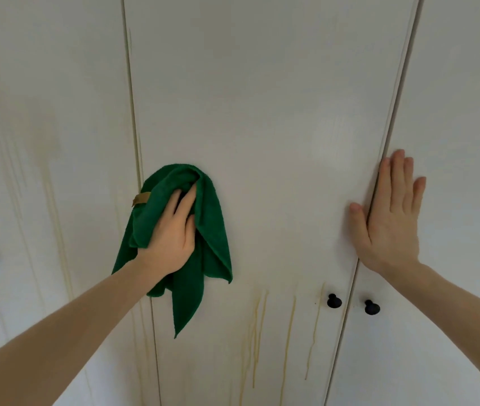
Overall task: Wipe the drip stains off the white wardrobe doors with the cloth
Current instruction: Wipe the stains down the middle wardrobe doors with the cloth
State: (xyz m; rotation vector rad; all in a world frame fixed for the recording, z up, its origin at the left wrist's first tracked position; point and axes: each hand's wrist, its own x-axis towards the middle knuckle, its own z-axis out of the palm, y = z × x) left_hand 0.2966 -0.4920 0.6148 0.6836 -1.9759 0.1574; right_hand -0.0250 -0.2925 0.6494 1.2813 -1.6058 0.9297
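While three white wardrobe doors point(262, 112) fill the view, yellowish drip stains point(257, 332) streak the middle door's lower part and the left door. A green cloth point(209, 230) with a tan tag hangs bunched against the middle door near its left edge, its corners dangling. Gripping the cloth with curled fingers, the left hand point(171, 238) presses it to the door. Flat with straight fingers, the right hand point(391, 218) rests across the middle door's right edge. Black knobs point(334, 301) sit below.
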